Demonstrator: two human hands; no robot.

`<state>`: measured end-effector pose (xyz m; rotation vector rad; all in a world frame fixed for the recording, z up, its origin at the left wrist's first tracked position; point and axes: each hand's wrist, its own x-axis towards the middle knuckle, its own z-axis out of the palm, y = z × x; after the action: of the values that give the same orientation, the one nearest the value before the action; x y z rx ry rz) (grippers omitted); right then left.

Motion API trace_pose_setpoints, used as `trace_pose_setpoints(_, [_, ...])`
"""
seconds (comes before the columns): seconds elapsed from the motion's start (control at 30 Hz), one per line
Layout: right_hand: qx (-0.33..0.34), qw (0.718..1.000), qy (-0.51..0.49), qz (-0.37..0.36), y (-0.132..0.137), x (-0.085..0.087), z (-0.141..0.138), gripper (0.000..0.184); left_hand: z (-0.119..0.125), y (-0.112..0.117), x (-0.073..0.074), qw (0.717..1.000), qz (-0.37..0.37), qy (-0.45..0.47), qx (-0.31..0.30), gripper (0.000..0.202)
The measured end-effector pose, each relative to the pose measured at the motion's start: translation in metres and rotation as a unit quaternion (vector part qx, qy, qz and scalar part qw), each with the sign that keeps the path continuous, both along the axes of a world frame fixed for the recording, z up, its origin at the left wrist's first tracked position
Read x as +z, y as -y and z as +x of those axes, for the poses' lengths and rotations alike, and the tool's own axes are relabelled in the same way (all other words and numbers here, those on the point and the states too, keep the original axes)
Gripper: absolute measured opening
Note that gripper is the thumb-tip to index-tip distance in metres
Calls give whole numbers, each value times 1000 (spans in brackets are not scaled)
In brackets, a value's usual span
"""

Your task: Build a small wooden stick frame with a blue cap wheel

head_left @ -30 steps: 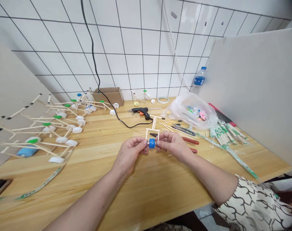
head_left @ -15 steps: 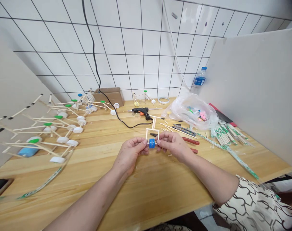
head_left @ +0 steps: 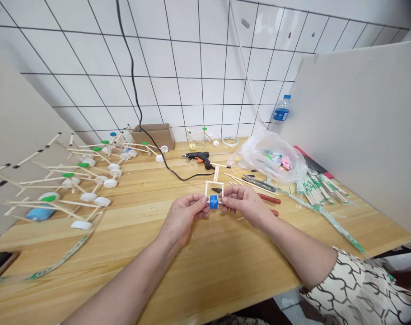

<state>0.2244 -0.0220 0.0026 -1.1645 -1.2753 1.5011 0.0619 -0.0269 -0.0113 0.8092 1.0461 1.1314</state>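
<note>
Above the middle of the wooden table (head_left: 205, 262), both my hands hold a small stick frame (head_left: 215, 181) with a blue bottle cap (head_left: 213, 201) set between its two legs. My left hand (head_left: 184, 215) pinches the cap's left side with curled fingers. My right hand (head_left: 243, 203) pinches the right side of the cap and frame. The frame's upright stick points away from me. Behind it lies a black hot glue gun (head_left: 198, 156) with its cord running up the wall.
Several finished stick-and-cap models (head_left: 86, 180) lie at the left. A cardboard box (head_left: 154, 134), a water bottle (head_left: 279, 113), a plastic bag of caps (head_left: 269, 155), scissors (head_left: 259, 183), red-handled pliers (head_left: 268, 197) and wrapped chopsticks (head_left: 315, 189) sit at the back and right. White boards stand at both sides.
</note>
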Motion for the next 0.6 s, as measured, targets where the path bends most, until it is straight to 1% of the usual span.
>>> trace_pose_setpoints(0.23, [5, 1000, 9, 2, 0, -2, 0, 20, -1, 0, -2, 1000, 4, 3, -8, 25])
trace_pose_setpoints(0.6, [-17, 1000, 12, 6, -1, -2, 1, 19, -2, 0, -2, 1000, -8, 10, -18, 23])
